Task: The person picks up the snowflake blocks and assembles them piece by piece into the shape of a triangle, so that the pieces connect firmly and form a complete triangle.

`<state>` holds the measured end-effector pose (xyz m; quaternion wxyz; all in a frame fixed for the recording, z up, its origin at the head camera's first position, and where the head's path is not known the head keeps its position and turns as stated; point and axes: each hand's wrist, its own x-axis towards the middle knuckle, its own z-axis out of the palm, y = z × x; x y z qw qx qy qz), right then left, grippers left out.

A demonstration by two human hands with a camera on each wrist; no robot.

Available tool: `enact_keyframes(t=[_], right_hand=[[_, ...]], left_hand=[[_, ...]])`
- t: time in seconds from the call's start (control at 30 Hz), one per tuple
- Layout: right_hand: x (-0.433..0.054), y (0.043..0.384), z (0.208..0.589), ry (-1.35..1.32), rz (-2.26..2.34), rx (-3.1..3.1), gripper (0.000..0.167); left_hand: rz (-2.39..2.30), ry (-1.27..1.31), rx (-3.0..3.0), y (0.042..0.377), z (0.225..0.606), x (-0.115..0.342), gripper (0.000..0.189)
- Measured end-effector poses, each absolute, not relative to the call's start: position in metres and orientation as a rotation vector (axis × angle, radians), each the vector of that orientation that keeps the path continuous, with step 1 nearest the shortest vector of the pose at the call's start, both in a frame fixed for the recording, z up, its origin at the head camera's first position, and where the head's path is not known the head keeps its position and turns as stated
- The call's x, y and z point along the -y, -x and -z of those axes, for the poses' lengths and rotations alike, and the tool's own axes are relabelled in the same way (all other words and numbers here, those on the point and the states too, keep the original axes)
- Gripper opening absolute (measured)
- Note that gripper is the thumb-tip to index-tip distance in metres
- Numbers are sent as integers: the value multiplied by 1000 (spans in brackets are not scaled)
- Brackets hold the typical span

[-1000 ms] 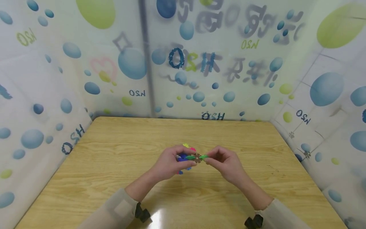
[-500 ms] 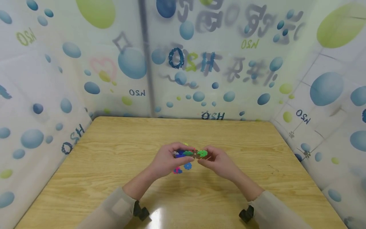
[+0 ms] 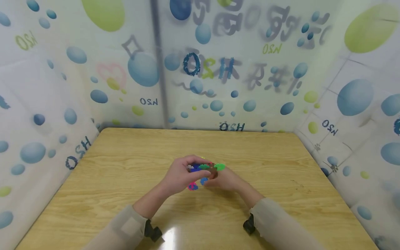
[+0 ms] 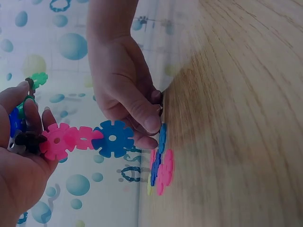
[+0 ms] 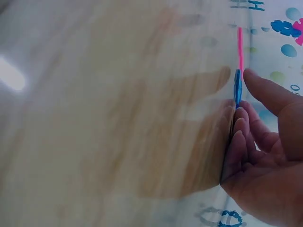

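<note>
My left hand point(image 3: 178, 175) grips a chain of joined plastic snowflake discs between thumb and fingers, held above the table. A bright green disc point(image 3: 220, 167) sits at its right end, beside brown and dark green ones. In the left wrist view, a pink disc point(image 4: 49, 144) and a blue disc point(image 4: 105, 145) hang from another branch of the chain. Behind the chain, my right hand point(image 3: 229, 178) is low at the table. Its thumb stands apart from its loosely bent fingers, whose tips reach a loose blue disc point(image 5: 237, 90) lying flat.
More loose discs lie by the right hand, among them a pink disc point(image 4: 166, 168) and a dark blue one point(image 4: 155, 171). The wooden table point(image 3: 125, 149) ends at a patterned curtain point(image 3: 250, 86) behind and at both sides.
My right hand has let go of the bright green disc at the chain's end and moved left and down to the loose discs. The left hand keeps its hold, having shifted slightly.
</note>
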<state>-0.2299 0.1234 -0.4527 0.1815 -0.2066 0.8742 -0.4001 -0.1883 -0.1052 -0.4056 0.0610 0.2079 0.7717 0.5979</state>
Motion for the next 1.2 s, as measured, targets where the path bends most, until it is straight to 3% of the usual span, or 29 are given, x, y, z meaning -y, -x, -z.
enact_keyframes(t=[0.33, 0.57, 0.83, 1.07, 1.2], right_hand=[[-127, 238, 470, 677, 1021, -2528, 25], [-127, 230, 452, 662, 1078, -2459, 28], [-128, 230, 452, 633, 1079, -2440, 11], [-139, 225, 452, 460, 1110, -2518, 28], [-152, 220, 451, 399, 1177, -2538, 26]], left_hand=[[-1801, -638, -2360, 189, 408, 106, 29], [-1802, -640, -2364, 186, 408, 106, 29], [-1812, -649, -2380, 186, 410, 107, 28], [-1807, -618, -2352, 187, 411, 107, 28], [-1810, -592, -2338, 188, 411, 107, 28]])
